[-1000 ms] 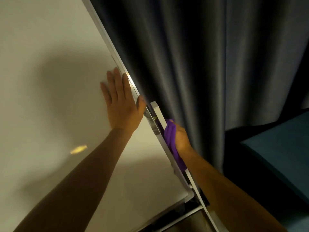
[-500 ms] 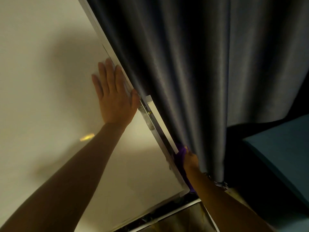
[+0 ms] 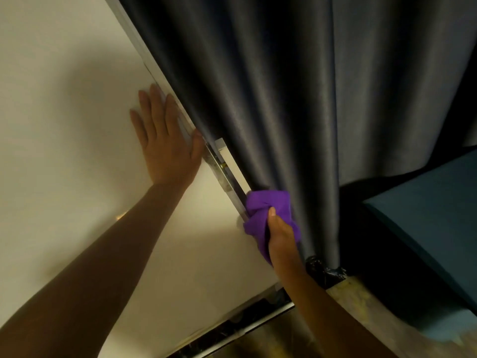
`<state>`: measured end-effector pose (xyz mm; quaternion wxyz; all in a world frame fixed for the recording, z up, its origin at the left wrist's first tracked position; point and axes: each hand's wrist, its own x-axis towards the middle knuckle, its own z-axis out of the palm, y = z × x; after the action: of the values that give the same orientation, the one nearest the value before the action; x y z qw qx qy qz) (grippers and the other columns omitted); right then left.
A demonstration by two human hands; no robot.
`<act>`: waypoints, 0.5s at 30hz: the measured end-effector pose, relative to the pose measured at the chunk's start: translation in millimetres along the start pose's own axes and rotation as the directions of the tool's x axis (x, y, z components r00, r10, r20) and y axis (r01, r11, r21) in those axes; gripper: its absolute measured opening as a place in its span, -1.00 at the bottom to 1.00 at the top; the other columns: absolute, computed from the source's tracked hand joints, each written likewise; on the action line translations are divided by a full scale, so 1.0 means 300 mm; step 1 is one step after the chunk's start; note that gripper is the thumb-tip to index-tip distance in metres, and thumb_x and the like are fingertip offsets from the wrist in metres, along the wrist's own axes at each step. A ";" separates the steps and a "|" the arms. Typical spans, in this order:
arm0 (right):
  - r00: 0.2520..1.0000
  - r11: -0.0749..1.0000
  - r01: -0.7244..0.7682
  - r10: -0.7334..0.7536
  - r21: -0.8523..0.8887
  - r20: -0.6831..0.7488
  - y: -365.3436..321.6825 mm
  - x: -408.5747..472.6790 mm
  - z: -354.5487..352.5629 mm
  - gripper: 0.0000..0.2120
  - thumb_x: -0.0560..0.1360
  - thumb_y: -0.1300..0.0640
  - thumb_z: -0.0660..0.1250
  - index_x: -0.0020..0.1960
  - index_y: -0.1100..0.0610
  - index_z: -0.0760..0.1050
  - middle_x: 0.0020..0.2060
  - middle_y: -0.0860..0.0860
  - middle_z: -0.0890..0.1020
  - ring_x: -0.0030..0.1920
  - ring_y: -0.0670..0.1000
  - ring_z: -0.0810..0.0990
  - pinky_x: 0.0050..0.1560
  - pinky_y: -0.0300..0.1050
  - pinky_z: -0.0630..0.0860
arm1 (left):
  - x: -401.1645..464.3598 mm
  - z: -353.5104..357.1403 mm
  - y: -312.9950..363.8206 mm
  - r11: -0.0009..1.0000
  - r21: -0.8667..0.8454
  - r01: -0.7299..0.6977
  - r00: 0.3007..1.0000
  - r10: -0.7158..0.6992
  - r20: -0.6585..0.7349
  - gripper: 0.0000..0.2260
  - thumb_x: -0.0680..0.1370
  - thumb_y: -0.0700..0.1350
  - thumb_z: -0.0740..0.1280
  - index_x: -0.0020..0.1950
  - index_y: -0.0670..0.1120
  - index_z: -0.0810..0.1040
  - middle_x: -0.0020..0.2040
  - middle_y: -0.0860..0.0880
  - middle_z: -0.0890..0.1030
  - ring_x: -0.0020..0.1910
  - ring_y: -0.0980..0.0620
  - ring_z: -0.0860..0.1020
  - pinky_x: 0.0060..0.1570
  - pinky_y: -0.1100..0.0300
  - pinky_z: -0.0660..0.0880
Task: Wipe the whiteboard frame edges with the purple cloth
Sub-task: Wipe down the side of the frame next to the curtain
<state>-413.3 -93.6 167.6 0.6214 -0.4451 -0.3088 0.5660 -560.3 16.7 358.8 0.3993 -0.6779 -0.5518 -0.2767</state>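
Against the dark curtain (image 3: 284, 86), my right hand (image 3: 281, 236), gripping the purple cloth (image 3: 265, 205), had climbed back up the whiteboard frame (image 3: 232, 184) while my flat left hand (image 3: 165, 140) braced the board, another pass underway.

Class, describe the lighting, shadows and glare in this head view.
Head view: dim, warm light; a soft shadow falls on the whiteboard around the left hand; a small bright glint beside the forearm; the curtain folds are dark; the purple cloth stays vivid.

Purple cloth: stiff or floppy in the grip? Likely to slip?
Probably floppy: the purple cloth bunches and folds where the right hand grips it. Likely light, since a loose end hangs below. Slipping seems unlikely; its surface looks soft and matte.
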 end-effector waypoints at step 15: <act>0.922 0.840 0.308 -0.379 -0.447 -0.077 0.050 -0.013 0.168 -0.64 0.62 -0.14 0.18 0.34 0.00 0.42 0.10 -0.07 0.59 0.02 -0.07 0.58 0.09 -0.10 0.57 | -0.219 -0.044 -0.121 0.925 0.157 -0.347 0.904 0.286 0.318 -0.26 0.63 0.33 -0.09 0.69 -0.08 -0.05 0.70 -0.21 0.01 0.67 -0.32 0.03 0.56 -0.24 -0.18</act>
<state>-465.1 -87.6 175.3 0.6236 -0.5515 -0.4484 0.3255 -610.2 -26.4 320.8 0.4232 -0.7460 -0.5122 -0.0461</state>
